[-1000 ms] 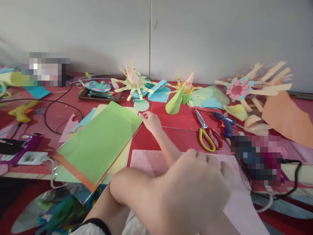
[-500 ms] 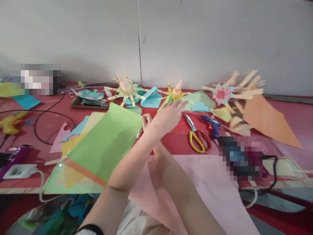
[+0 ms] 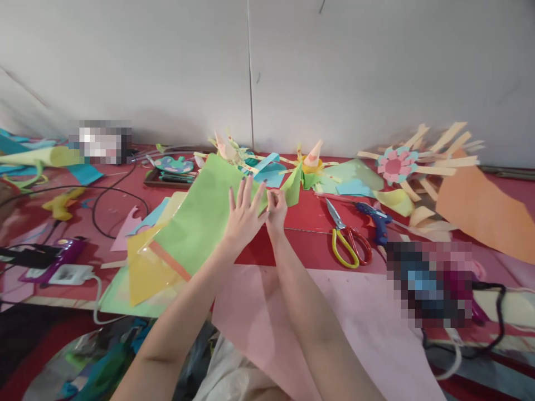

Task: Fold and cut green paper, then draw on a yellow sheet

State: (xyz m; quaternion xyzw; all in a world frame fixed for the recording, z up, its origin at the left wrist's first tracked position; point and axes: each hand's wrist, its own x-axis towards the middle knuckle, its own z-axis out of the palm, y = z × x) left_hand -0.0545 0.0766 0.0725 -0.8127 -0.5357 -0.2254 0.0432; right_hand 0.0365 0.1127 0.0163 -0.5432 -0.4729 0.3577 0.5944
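Observation:
My left hand point(image 3: 246, 214) lies with its fingers spread on a large light green sheet of paper point(image 3: 200, 211), near its right edge. Beside it, my right hand point(image 3: 276, 210) is closed, thumb and fingers pressed together; what sits in the pinch is hidden. Just behind the right hand, a folded green paper piece point(image 3: 293, 188) stands up. An orange paper strip point(image 3: 169, 260) and yellow paper point(image 3: 146, 270) lie by the sheet's lower left corner. Off to the right of my hands rest scissors point(image 3: 351, 245) with one yellow and one red handle.
A blue glue gun point(image 3: 376, 218) lies right of the scissors, a yellow glue gun point(image 3: 62, 204) far left with its cable. Paper flowers point(image 3: 393, 165) and cone-topped shapes point(image 3: 313, 155) line the wall. Pink paper point(image 3: 343, 317) covers the front edge. A purple power strip point(image 3: 62, 259) is at left.
My left hand has come back from across my right arm and now lies spread on the green sheet. The right hand has shifted slightly right. The view has turned a little left.

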